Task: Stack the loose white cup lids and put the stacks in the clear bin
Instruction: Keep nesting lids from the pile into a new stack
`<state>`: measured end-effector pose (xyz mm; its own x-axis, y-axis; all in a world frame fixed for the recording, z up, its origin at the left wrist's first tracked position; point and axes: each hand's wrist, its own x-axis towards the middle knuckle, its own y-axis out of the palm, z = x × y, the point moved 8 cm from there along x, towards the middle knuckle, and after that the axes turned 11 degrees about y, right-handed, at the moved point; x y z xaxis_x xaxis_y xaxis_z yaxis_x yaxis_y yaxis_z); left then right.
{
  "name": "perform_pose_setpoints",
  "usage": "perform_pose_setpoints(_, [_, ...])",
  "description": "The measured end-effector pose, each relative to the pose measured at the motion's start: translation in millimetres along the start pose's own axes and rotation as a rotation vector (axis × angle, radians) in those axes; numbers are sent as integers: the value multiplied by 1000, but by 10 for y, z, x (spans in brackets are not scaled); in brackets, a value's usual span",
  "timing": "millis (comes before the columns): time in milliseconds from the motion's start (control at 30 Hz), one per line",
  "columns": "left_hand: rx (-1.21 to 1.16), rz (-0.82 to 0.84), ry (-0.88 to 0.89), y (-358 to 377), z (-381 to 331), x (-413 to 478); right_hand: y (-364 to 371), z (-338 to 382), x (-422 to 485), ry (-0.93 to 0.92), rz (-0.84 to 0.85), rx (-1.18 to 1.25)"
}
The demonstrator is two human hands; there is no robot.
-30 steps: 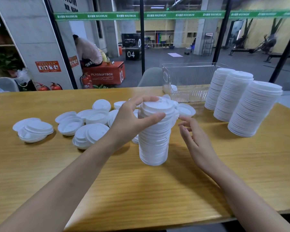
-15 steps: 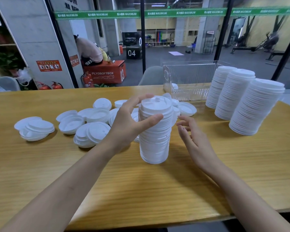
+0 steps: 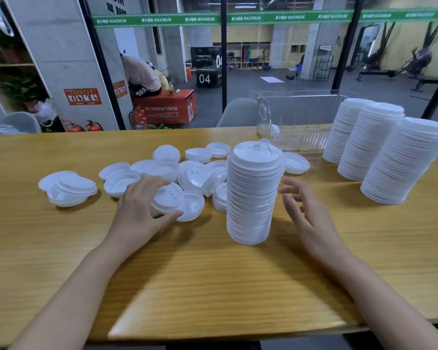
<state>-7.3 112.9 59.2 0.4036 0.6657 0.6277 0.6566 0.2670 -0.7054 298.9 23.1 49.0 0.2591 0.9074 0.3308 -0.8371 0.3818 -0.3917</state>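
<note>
White plastic lids (image 3: 195, 175), judged light, thin and slippery, lie loose at the middle of the bench (image 3: 213, 274) beside a tall stack (image 3: 253, 198), best clasped round its sides; left grip (image 3: 139, 210) spread over one lid, right grip (image 3: 306, 210) spread beside the stack, not touching.

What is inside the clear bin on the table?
One white lid, it seems, lies in the clear bin near its left wall. Its right end is covered by the tall stacks.
</note>
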Motion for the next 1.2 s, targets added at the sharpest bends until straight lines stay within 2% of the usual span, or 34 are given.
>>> perform_pose_setpoints(167, [38, 50, -95, 35, 161, -22, 10, -42, -13, 2, 14, -18])
perform_pose_setpoints(600, [92, -12, -97, -31, 141, -20, 49, -70, -24, 16, 46, -45])
perform_pose_setpoints(767, [-159, -158, -106, -167, -106, 91, 65, -90, -22, 24, 57, -49])
perform_pose_setpoints(900, [-320, -224, 4, -365, -653, 397, 59, -105, -22, 27, 60, -54])
perform_pose_setpoints(1067, [-529, -34, 69, -196, -1246, 781, 47, -119, -16, 35, 55, -48])
perform_pose_setpoints(1200, [-496, 63, 72, 6, -1392, 845, 45, -144, -23, 48, 60, -39])
